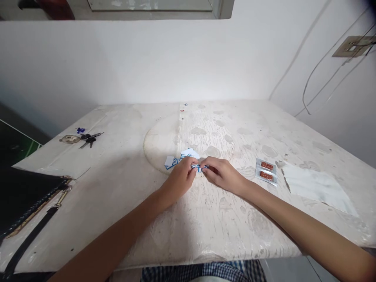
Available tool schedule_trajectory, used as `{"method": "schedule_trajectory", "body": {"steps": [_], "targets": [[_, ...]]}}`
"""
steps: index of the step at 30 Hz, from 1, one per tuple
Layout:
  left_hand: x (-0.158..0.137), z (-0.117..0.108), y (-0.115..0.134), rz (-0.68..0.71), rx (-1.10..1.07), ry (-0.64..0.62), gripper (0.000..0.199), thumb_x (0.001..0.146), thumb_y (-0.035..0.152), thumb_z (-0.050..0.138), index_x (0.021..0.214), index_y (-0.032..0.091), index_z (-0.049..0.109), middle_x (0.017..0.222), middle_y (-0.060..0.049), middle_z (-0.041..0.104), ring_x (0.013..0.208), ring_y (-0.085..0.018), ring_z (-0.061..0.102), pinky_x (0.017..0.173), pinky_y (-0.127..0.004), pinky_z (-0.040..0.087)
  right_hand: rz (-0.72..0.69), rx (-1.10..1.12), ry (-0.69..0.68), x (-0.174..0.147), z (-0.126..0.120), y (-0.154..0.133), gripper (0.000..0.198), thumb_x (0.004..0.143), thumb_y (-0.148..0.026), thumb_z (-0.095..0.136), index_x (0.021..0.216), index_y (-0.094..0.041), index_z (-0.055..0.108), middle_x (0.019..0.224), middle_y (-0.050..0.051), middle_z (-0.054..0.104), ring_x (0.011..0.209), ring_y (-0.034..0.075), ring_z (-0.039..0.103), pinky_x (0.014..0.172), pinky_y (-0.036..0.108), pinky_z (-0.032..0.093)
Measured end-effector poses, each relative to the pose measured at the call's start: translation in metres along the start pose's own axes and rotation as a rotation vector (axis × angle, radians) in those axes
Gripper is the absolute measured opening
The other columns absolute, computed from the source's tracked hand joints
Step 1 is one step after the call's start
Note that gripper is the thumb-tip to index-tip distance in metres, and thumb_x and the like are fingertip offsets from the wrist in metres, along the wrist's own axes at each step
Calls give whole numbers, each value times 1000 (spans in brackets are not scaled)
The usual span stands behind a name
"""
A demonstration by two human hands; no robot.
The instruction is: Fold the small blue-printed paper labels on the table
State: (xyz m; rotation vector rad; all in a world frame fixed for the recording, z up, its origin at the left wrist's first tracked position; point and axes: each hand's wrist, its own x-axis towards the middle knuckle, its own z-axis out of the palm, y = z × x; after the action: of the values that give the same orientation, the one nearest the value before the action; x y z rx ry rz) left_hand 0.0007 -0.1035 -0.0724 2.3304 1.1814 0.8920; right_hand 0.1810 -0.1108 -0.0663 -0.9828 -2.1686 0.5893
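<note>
A pale covered table (111,219) stretches to the wall. A black bag (29,196) lies at its left edge; a white sheet (319,188) rests on the right. Over the middle, the person's left hand (182,174) and right hand (221,172) meet, fingertips pinched. Beside the sheet is a two-pocket foil pack (266,171); far left, keys (89,139). Blue-and-white pieces (190,152) lie just beyond the left hand. Smallest, a blue-and-white strip (199,170) sits between both hands' fingers.

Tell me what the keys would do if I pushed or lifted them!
The keys probably won't roll: they lie flat on the table, so a push should slide them. Lifted, they'd likely dangle and swing, since they spread in different directions.
</note>
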Motion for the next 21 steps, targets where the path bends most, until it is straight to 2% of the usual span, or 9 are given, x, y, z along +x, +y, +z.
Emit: {"method": "schedule_trajectory", "body": {"steps": [5,12,17,21], "targets": [[-1,-3,2,-8,-33,-28,6,83,15,39,82,19,43,66,4,46,59,-9,43,56,-22,34,-5,-12,-8,0,0,-1,18,82,-9,41,89,-19,55,77,0,57,61,9,48,60,21,37],[-1,-1,-3,-2,-48,-20,5,81,15,42,80,20,44,65,4,45,59,-9,43,55,-22,34,-16,23,-4,0,1,1,18,83,-11,41,89,-20,56,79,1,58,63,10,50,60,22,38],[-1,-1,-3,2,-42,-26,5,82,15,41,81,19,44,65,4,45,59,-9,43,55,-22,34,82,71,-20,0,-2,-1,15,82,-15,45,93,-19,55,65,-3,52,54,8,44,53,21,35],[-1,-2,-2,-3,-42,-38,6,82,14,41,80,19,44,65,4,44,58,-9,42,54,-21,34,160,120,-35,-1,-4,-2,23,80,-18,48,103,-19,51,56,-6,43,48,8,40,49,21,33]]}}
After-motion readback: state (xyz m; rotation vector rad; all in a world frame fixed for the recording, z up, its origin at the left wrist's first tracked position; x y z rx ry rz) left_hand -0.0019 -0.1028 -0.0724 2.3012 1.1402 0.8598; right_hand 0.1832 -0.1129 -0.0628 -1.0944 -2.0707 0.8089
